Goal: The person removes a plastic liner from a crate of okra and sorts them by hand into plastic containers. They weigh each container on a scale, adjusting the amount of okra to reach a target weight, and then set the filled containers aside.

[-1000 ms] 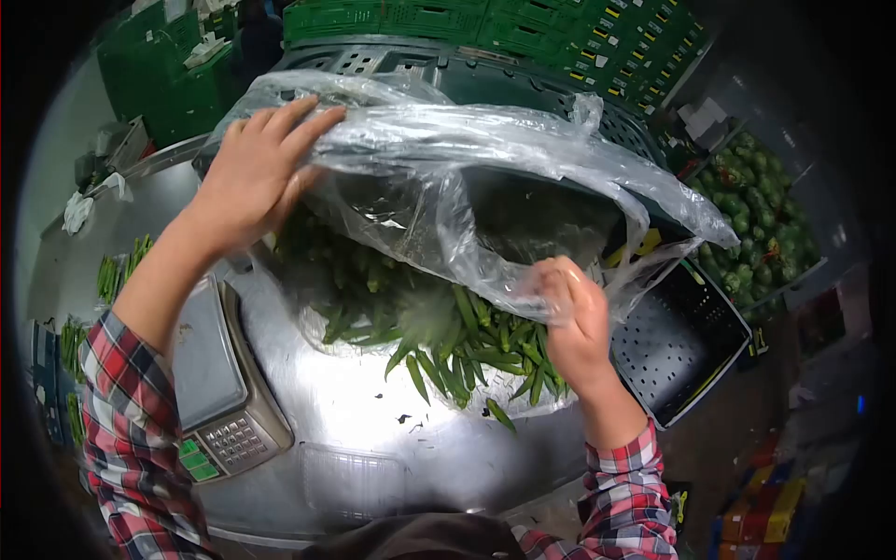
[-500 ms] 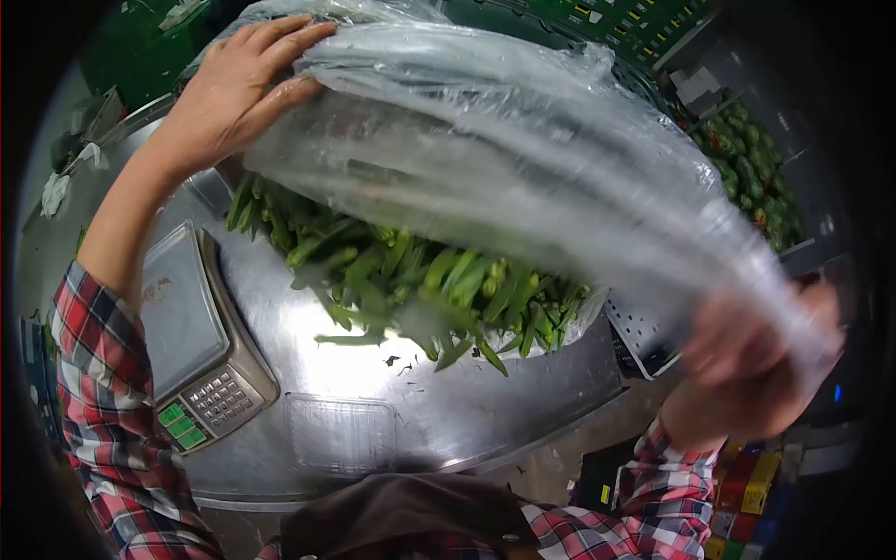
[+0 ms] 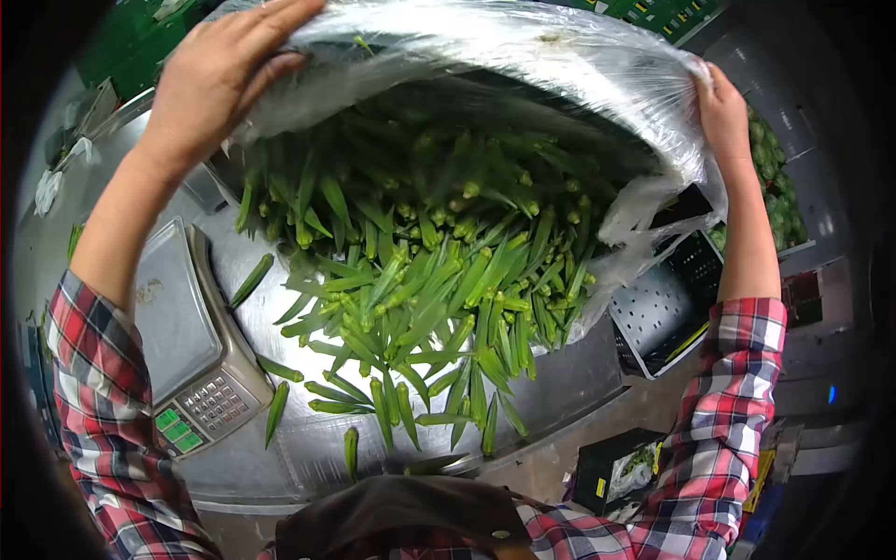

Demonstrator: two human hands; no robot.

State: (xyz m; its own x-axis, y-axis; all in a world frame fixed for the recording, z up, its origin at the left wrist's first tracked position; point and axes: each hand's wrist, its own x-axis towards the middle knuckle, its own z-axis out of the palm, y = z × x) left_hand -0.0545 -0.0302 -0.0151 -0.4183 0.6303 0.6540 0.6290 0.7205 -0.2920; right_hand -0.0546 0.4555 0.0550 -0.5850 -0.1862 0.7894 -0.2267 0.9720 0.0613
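A large clear plastic bag (image 3: 635, 89) arches across the far side of the metal table, its mouth facing me. My left hand (image 3: 210, 79) grips its upper left edge, thumb below and fingers above, with the fingertips near the top of the view. My right hand (image 3: 724, 114) is closed around a bunched part of the bag's right edge. Below and between my hands, a heap of green okra (image 3: 439, 271) spreads from the bag onto the table. Several loose pods lie close to my apron.
A scale (image 3: 191, 345) with a keypad stands on the table (image 3: 247, 467) at left, with pods beside it. A black perforated crate (image 3: 663, 299) is off the right edge. Green produce (image 3: 775, 182) fills a crate farther right. A dark box (image 3: 616, 471) sits below.
My right hand has risen from the lower right to the upper right with the bag's edge. The bag's mouth has lifted, and more okra has spread toward me across the table.
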